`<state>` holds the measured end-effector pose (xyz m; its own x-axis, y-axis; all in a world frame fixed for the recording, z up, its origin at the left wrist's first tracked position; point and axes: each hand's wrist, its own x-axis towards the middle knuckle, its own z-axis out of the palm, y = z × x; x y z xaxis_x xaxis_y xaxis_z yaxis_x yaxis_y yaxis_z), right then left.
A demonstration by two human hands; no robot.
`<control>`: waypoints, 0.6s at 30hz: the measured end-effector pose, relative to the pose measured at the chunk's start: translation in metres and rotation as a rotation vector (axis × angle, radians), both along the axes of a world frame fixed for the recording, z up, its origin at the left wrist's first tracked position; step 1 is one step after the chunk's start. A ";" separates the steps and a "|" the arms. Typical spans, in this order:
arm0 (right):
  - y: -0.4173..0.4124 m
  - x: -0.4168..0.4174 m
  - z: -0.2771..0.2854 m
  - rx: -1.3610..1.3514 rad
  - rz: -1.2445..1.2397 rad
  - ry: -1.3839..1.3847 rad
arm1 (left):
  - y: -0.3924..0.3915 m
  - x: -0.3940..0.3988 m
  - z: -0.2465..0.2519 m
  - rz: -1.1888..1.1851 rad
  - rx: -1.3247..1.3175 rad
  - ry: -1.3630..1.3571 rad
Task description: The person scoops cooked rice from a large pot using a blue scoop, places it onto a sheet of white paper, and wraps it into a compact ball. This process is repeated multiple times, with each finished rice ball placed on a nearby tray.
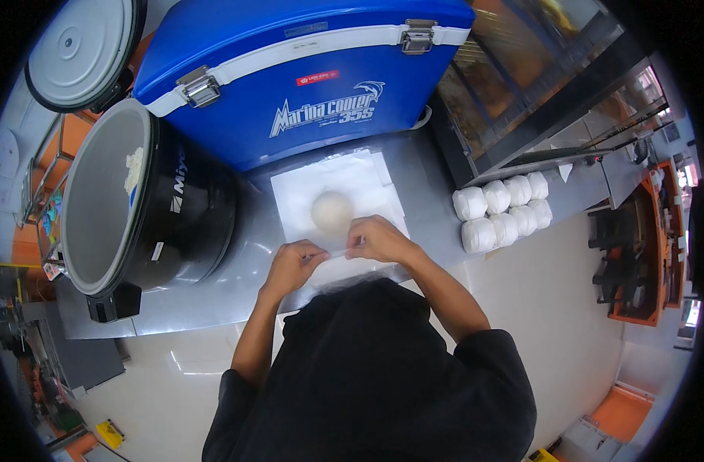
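Note:
White sheets of paper (305, 185) lie on the steel counter in front of me, with a round pale mound (332, 212) on top, seemingly covered by a thin translucent sheet. My left hand (294, 263) pinches the near edge of this thin sheet between thumb and fingers. Just to its right, my right hand (375, 238) pinches the same edge, close to the mound's lower right side. Several white wrapped bundles (477, 235) stand in two rows farther right on the counter.
A large black rice container (184, 231), open and holding some rice (134, 170), stands at the left. Behind the paper is a blue cooler box (340, 98). A glass display case (473, 144) stands at the back right. The counter's near edge runs before me.

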<state>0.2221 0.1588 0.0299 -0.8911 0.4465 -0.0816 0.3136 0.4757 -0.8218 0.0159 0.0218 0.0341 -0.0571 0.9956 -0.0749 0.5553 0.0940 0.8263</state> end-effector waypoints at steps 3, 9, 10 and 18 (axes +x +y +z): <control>0.001 -0.002 0.006 -0.023 0.010 -0.024 | -0.001 -0.001 -0.002 0.004 -0.009 0.001; 0.007 0.001 0.006 0.029 0.046 0.055 | -0.002 -0.002 -0.001 -0.010 -0.004 0.027; 0.007 0.000 0.007 0.059 0.061 0.069 | -0.002 -0.003 -0.001 -0.017 0.001 0.033; 0.007 -0.003 0.010 0.020 0.045 0.056 | -0.002 -0.003 -0.001 0.015 -0.019 -0.039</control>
<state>0.2190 0.1655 0.0404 -0.9131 0.4071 -0.0224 0.2454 0.5049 -0.8276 0.0126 0.0195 0.0326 -0.0685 0.9930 -0.0962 0.5208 0.1179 0.8455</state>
